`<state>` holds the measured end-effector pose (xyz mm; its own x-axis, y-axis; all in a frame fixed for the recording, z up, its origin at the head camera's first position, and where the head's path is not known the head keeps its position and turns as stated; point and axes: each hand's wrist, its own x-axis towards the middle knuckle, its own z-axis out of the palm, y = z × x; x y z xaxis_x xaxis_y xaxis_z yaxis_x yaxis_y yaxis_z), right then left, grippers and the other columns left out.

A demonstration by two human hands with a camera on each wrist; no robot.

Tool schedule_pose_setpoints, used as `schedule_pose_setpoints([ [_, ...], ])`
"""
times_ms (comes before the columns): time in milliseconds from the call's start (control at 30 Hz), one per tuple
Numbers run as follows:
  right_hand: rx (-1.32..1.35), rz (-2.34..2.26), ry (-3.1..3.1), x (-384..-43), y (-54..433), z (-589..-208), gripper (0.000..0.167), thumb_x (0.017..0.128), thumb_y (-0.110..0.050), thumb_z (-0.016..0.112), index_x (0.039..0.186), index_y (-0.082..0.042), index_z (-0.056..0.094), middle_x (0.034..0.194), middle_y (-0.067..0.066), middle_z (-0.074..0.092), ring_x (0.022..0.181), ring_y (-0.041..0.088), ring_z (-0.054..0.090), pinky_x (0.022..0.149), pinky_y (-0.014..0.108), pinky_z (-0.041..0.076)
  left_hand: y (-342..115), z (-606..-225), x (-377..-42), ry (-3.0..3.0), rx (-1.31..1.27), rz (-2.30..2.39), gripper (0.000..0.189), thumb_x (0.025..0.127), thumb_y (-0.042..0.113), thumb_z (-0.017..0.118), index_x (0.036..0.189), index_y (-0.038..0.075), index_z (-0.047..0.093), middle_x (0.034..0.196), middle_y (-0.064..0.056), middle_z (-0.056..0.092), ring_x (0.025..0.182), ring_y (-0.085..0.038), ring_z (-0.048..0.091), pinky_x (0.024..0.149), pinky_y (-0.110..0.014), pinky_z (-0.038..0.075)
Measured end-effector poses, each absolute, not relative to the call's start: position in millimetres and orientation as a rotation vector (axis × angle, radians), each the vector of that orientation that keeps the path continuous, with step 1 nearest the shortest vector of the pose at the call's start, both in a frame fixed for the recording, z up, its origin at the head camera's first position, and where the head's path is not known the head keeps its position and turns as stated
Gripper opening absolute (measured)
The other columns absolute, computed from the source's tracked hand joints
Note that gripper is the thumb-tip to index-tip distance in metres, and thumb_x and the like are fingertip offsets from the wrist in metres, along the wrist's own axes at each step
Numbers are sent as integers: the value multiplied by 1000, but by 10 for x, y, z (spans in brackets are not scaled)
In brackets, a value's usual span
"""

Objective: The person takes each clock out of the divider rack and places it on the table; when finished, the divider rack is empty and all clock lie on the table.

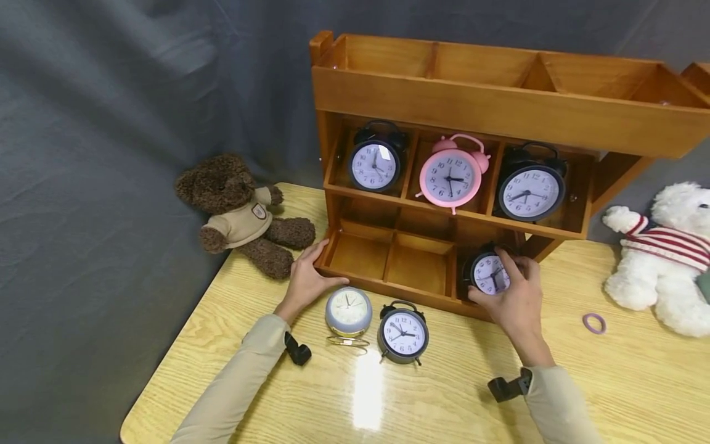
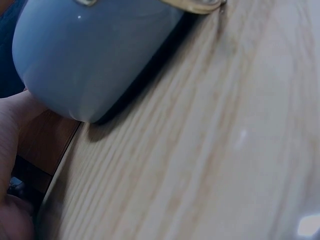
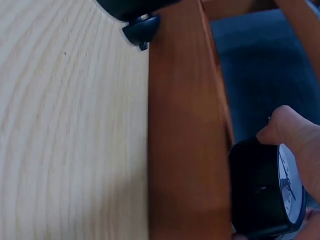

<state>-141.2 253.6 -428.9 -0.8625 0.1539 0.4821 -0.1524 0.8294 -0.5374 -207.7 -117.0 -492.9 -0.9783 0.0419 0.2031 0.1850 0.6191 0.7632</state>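
My right hand (image 1: 516, 302) grips a black alarm clock (image 1: 490, 275), thumb and fingers on opposite sides of its case. This clock sits tilted in the lower right compartment of a brown wooden shelf (image 1: 388, 288). In the right wrist view, the clock's dark case (image 3: 255, 185) is just behind the shelf's front board. With thumb and fingers spread, my left hand (image 1: 307, 274) touches the shelf's lower left corner. Close to that thumb, a blue-grey round clock (image 1: 348, 308) stands on the table; its smooth body (image 2: 95, 55) fills the left wrist view's upper left.
Another black alarm clock (image 1: 403, 334) stands in front of the shelf. Above, the shelf's middle row holds a black clock (image 1: 374, 165), a pink one (image 1: 450, 177) and another black one (image 1: 530, 192). A brown bear (image 1: 241, 219), white plush toy (image 1: 660, 259) and purple ring (image 1: 594, 323) flank it.
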Motion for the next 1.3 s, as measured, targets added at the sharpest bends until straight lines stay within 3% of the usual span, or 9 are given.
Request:
schedule_pose_setpoints([
  [167, 109, 793, -2509, -1237, 2503, -4185, 83, 54, -9, 88, 131, -2, 57, 122, 29, 43, 111, 41, 45, 80, 56, 42, -1172, -4939, -2073, -2658, -198, -1300, 99, 57, 38, 94, 143, 18, 49, 145, -15, 49, 135, -35, 44, 112, -58, 25],
  [600, 262, 729, -2544, -748, 2357, -4080, 85, 50, -12, 86, 131, -9, 60, 121, 27, 45, 93, 41, 56, 68, 57, 51, -1172, -4936, -2078, -2671, -189, -1291, 99, 58, 39, 93, 144, 19, 48, 146, -14, 48, 136, -35, 43, 112, -59, 22],
  [967, 278, 726, -2634, -474, 2334, -4170, 89, 47, -14, 89, 131, -16, 61, 122, 19, 47, 88, 39, 61, 59, 43, 52, -1171, -4938, -2074, -2674, -182, -1300, 99, 58, 38, 93, 144, 19, 48, 147, -15, 47, 137, -35, 42, 113, -59, 21],
  [1300, 329, 693, -2715, -369, 2259, -4363, 88, 47, -19, 91, 130, -17, 62, 121, 13, 48, 74, 18, 58, 59, 28, 47, -1168, -4940, -2084, -2675, -182, -1294, 98, 58, 39, 93, 144, 20, 48, 147, -13, 48, 136, -34, 43, 113, -58, 23],
])
